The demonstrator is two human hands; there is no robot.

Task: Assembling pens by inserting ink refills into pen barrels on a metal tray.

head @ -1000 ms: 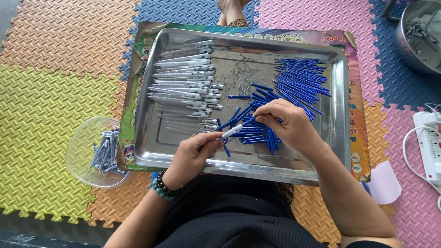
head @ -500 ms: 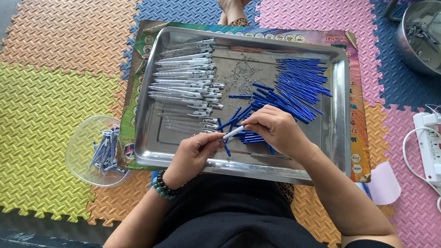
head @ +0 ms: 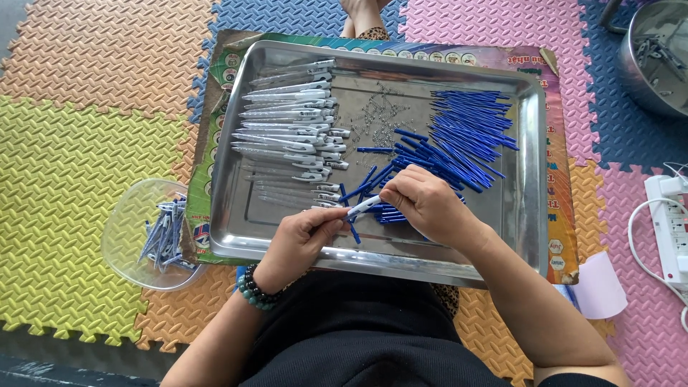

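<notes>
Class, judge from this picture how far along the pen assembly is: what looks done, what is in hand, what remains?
Done: a clear bowl beside the tray holds a small batch of blue-and-white pens. In hand: left hand and right hand meet on one white pen piece. Left: a row of white barrels and a heap of blue parts, so most remains.

Metal tray (head: 236,236) lying on a printed board (head: 562,236), board resting on the foam floor mats (head: 79,143). In the tray — pen barrels (head: 290,122) stacking at left, pen refills (head: 466,132) piling at right, small springs (head: 380,111) sitting between them. Plastic bowl (head: 125,222) standing left of the tray, touching the board — pen parts (head: 165,236) lying in it. Metal pot (head: 656,57) sitting far right, behind a power strip (head: 674,229).
</notes>
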